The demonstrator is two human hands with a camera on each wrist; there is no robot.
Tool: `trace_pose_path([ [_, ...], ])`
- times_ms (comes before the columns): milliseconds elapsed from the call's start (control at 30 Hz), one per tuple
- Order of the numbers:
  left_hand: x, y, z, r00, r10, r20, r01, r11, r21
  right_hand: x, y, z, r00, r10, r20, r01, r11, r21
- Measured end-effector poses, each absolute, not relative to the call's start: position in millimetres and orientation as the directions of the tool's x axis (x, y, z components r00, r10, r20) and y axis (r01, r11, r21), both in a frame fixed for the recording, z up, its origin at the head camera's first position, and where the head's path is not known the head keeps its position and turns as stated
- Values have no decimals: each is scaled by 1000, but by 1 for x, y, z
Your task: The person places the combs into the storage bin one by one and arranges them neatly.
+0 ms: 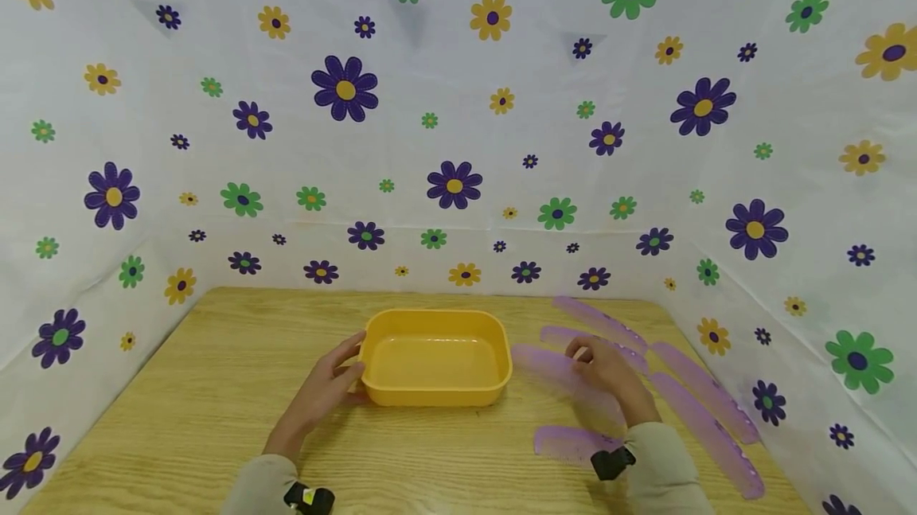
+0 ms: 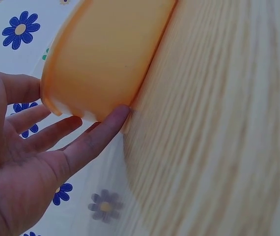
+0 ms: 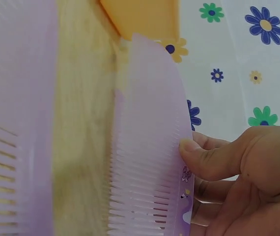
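A yellow plastic basin [image 1: 435,397] stands on the wooden table. At its left end my left hand [image 1: 325,388] touches the wall with fairly straight, spread fingers; the left wrist view shows fingertips [image 2: 120,112] against the side of the basin [image 2: 105,54]. To the right of the basin, my right hand [image 1: 609,372] holds a translucent purple comb [image 1: 540,362] by its spine. In the right wrist view, the thumb presses on the comb [image 3: 152,98] near its printed edge, and the other fingers are partly hidden behind it. The held comb looks blurred in the head view.
Several more purple combs lie around the right hand: a far comb [image 1: 595,317], one just behind the hand [image 1: 562,333], a right-hand pair [image 1: 705,388] [image 1: 709,435] and a near comb [image 1: 573,443]. Flower-printed white sheeting [image 1: 458,228] encloses the table's back and sides.
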State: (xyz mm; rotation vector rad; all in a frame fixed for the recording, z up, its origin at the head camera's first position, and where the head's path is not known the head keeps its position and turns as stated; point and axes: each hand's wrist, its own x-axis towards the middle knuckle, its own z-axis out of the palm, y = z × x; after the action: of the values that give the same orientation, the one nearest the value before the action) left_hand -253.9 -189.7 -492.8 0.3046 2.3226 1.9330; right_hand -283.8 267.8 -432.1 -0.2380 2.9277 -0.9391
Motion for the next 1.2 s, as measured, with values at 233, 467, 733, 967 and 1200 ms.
trace_pose_path([
  [233, -252, -188, -493, -975, 215, 53, 91, 170, 981, -288, 275, -416, -983, -174, 60, -177, 811, -558],
  [467, -252, -189, -494, -975, 215, 58, 95, 166, 981, -288, 274, -398, -991, -132, 24, -120, 791, -600],
  [733, -253, -189, -496, -976, 210, 59, 94, 164, 982, -292, 260, -385, -988, -152, 7, -127, 801, -585],
  [967, -253, -190, -495, -977, 208, 48, 82, 156, 984, -296, 242, -384, -988, -157, 3, -131, 811, -570],
  [1200, -254, -190, -494, -976, 211, 50, 84, 156, 984, -298, 227, -380, -986, -169, 12, -143, 797, -587],
])
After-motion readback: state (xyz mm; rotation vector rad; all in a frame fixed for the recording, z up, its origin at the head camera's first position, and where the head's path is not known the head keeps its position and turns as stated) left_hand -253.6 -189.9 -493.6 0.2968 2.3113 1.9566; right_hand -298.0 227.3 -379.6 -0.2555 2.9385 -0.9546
